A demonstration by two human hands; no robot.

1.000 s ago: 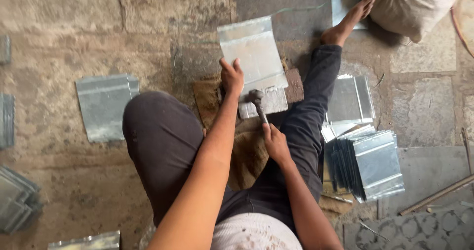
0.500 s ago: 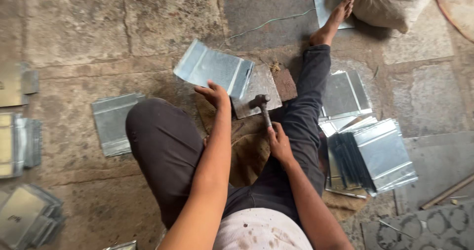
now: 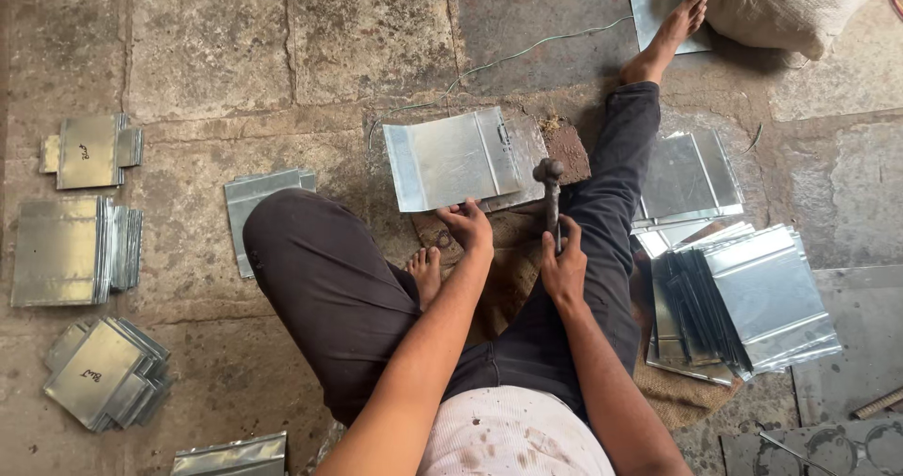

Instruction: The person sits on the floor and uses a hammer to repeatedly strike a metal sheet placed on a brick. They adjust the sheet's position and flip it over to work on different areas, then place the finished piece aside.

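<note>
The floor [image 3: 357,34] is made of large, worn stone slabs, grey-brown and dusty, with dark joints running between them. Even daylight falls on it without hard shadows. A piece of coarse sacking [image 3: 673,396] lies spread on the stone at lower right.

The folded sheet [image 3: 461,159] at the centre is thin bright metal, smooth with a dull silvery sheen. The hammer [image 3: 550,198] beside it at 3 o'clock is dark, matt metal, worn-looking. At 4 o'clock the stack of sheets [image 3: 752,302] is glossier, catching light. The floor [image 3: 216,53] is rough, pitted stone. Coarse brown sacking [image 3: 513,288] lies under the legs, and a woven cloth sack [image 3: 781,6] sits at 1 o'clock.
</note>
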